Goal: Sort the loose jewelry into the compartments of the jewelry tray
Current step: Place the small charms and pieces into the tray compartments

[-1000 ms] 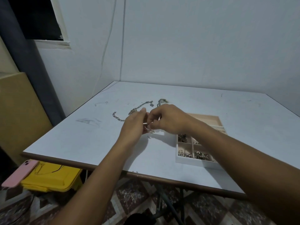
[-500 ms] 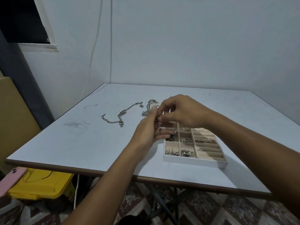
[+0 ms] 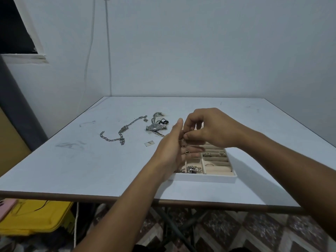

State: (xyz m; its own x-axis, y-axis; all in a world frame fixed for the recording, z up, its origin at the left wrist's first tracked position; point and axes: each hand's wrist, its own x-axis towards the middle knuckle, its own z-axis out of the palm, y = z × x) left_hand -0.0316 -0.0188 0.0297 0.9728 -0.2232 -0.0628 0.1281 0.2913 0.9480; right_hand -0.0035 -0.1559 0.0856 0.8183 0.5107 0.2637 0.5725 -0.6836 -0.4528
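My left hand (image 3: 171,150) is held palm-up above the left part of the white jewelry tray (image 3: 205,178), with small heart-shaped charms (image 3: 185,149) lying on its fingers. My right hand (image 3: 209,130) pinches one of these small pieces just above the left palm. The tray has several beige compartments; rings (image 3: 209,155) sit in the rolled slots and a heap of silver pieces (image 3: 192,169) fills a front compartment. Loose on the table lie a silver link chain (image 3: 120,133), a silver watch (image 3: 155,127) and a black cord piece (image 3: 162,122).
A small clear plastic bag (image 3: 149,143) lies on the white table (image 3: 91,164) left of my hands. Below the table's left edge are a yellow box (image 3: 36,217) and a pink phone (image 3: 6,208). Walls close off the back and the right.
My hands have moved right from the chain area to above the tray, carrying small charms. The watch and the black cord, hidden before, now show. The camera has shifted too.
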